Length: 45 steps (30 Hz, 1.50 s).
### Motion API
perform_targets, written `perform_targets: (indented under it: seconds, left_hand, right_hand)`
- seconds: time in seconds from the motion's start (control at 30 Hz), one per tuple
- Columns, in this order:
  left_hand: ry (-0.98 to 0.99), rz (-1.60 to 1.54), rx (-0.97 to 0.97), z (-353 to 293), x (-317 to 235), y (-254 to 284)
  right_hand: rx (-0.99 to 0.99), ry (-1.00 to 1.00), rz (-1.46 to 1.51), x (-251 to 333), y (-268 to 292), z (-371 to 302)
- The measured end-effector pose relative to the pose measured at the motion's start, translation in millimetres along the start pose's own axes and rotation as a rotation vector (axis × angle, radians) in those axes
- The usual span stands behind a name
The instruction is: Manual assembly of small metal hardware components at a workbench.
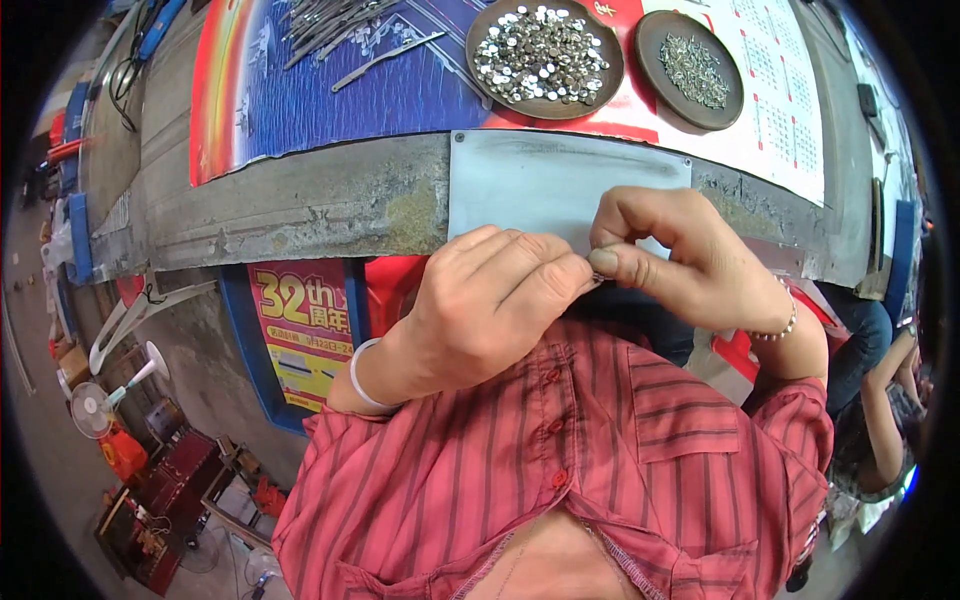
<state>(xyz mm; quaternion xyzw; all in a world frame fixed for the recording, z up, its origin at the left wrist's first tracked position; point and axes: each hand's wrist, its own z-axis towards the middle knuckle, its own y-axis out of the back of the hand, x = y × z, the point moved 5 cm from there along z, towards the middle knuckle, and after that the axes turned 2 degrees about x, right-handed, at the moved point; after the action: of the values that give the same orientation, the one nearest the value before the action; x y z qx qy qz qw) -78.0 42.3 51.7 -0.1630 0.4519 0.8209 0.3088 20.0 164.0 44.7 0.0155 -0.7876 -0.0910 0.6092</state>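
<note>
At the counter's (330,235) six-o'clock edge, left hand (500,300) and right hand (690,258) pinch a tiny piece (599,278), likely light, stiff, best edge-held.

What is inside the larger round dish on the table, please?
The larger round dish holds a heap of small round pieces, some bright and silvery, others darker. Its rim shows around them; the dish floor and any pieces beneath the heap are covered.

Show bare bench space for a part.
Free: left half of the pale sheet, between poster and left hand; grey bench strip left of it, between poster and front edge. Crowded: sheet's lower right, overlapped by right hand; poster's top, with metal tools, large dish, small dish.
</note>
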Motion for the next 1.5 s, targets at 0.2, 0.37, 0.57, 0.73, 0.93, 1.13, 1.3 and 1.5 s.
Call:
perform_targets:
  seconds: [0.2,0.37,0.57,0.73,0.93,1.13,1.3,1.5]
  left_hand:
    - [0.146,-0.238,0.009,-1,4,0]
    - [0.140,-0.214,-0.036,-2,11,2]
    - [0.219,-0.160,-0.033,-14,19,5]
    - [0.317,-0.266,-0.133,-20,26,14]
    - [0.438,-0.404,-0.172,-31,31,19]
    - [0.485,-0.456,-0.184,-37,35,20]
    - [0.512,-0.497,-0.181,-36,36,20]
    - [0.698,-0.911,-0.286,-43,39,3]
  right_hand:
    - [-0.172,0.372,-0.708,29,-18,-15]
    - [-0.219,0.465,-0.855,30,-27,-12]
    - [-0.068,0.364,-0.696,30,-17,8]
    - [-0.302,0.286,-0.780,17,12,35]
    - [-0.346,0.250,-1.132,7,10,57]
    - [-0.368,0.284,-1.178,5,9,63]
    - [-0.327,0.272,-1.141,9,10,63]
    - [-0.347,0.321,-0.612,28,-5,26]
